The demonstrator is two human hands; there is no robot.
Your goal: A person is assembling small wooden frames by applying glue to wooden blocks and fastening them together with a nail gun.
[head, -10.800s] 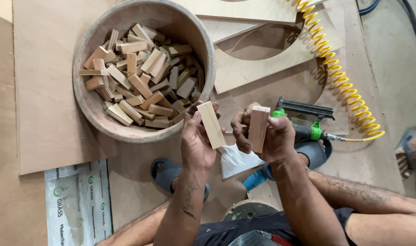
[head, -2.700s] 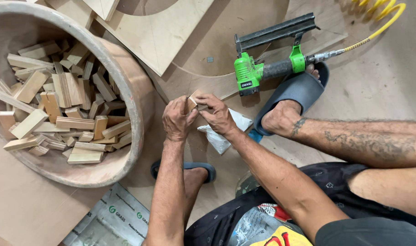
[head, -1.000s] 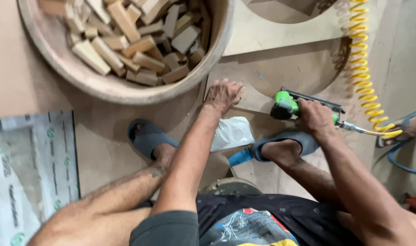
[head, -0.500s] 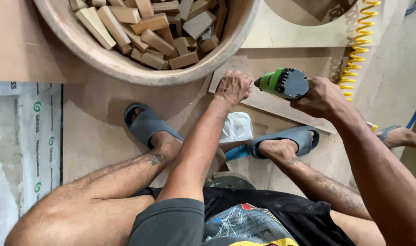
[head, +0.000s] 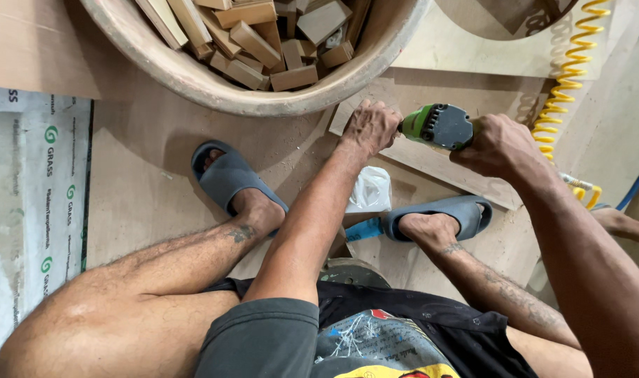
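Seated figure seen from above. The right hand is clenched around the body of a pneumatic nail gun, a tool with a green plastic housing and a dark grey ribbed end cap. The left hand lies just beside the tool's nose, fingers curled and pressed down on a flat strip of pale plywood; whether they pinch anything beneath cannot be told. Beyond the left hand stands a large round bowl with a thick, smooth tan rim, filled with short rectangular wooden blocks. Past the right hand runs a glossy yellow coiled air hose. Nearer the body lie two matte grey-blue slippers.
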